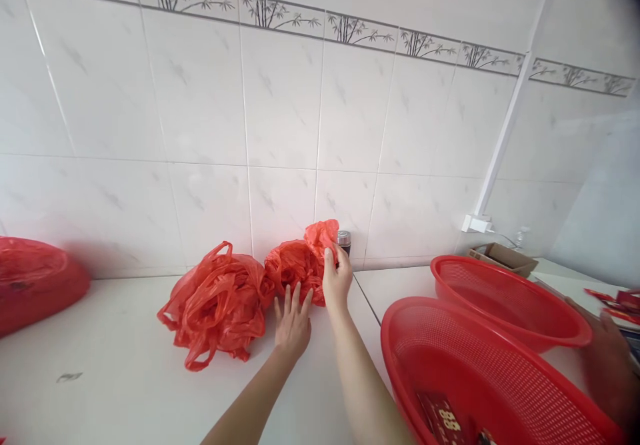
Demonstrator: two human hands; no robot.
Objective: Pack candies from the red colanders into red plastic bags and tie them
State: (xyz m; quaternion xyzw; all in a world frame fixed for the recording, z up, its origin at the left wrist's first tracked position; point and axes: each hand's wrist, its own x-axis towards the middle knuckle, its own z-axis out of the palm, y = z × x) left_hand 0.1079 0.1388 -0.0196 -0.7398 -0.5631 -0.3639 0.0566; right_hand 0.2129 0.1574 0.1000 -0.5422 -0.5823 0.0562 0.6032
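Two heaps of crumpled red plastic bags lie on the white table against the tiled wall. The larger heap (220,305) is on the left, and the smaller heap (293,265) touches its right side. My left hand (293,322) rests at the front of the smaller heap, fingers spread. My right hand (337,275) is closed on a bunched red bag (321,235), raised at the right edge of that heap. Behind my right hand, a dark jar with a silver lid (344,237) is partly hidden.
Two red plastic baskets (500,365) (510,298) stand at the right, the nearer holding dark red packets (443,418). A cardboard box (503,258) is behind them. Another person's blurred hand (607,358) is at far right. A red basket (65,288) with bags sits far left.
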